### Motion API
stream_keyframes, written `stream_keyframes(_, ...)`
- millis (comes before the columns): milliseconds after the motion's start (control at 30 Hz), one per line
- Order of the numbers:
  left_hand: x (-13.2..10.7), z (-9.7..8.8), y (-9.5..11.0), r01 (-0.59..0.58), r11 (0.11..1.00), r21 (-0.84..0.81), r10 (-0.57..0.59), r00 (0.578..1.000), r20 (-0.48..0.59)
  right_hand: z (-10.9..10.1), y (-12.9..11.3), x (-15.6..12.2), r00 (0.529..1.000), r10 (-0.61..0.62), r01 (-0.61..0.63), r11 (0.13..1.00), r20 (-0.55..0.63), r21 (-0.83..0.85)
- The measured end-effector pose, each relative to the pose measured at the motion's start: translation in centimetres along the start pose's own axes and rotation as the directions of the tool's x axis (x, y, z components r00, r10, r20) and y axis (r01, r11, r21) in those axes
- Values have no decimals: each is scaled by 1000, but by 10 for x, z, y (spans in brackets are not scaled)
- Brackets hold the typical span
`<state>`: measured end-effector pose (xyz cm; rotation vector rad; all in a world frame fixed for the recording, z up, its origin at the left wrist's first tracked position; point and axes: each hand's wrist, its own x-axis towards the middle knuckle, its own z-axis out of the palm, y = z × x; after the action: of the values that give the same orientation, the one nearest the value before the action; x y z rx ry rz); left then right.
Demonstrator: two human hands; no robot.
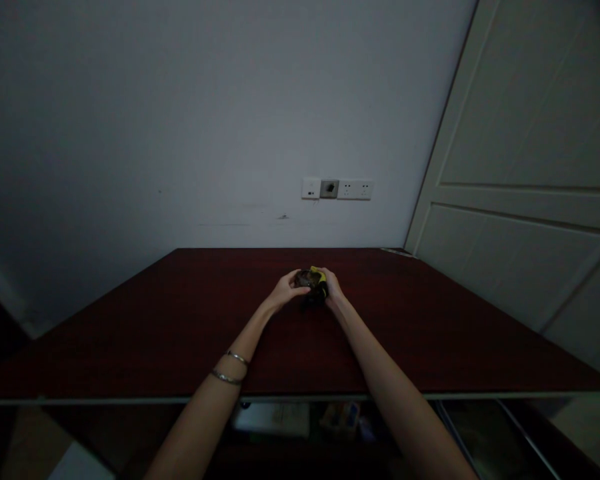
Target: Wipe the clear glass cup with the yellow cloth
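As left hand, part-closed, pinches dark-and-yellow object, right hand curls round opposite side, over red surface; even, two-sided pressure looks steadiest.

The small item between your fingers is black and dark brown with a bright yellow part. Your worktop is dark reddish brown, its front edge pale grey. Your bangles are silver. The bluish-grey wall bears dark smudges and white socket plates; the door to your right is pale grey.
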<state>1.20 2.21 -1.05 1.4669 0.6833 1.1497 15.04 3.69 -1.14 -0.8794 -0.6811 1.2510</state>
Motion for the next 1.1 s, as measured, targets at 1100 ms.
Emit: stream_keyframes(1100, 2, 7, 3, -100, 994, -37, 97, 993, -65, -1, -3, -2, 998, 13, -13, 1000, 69, -1)
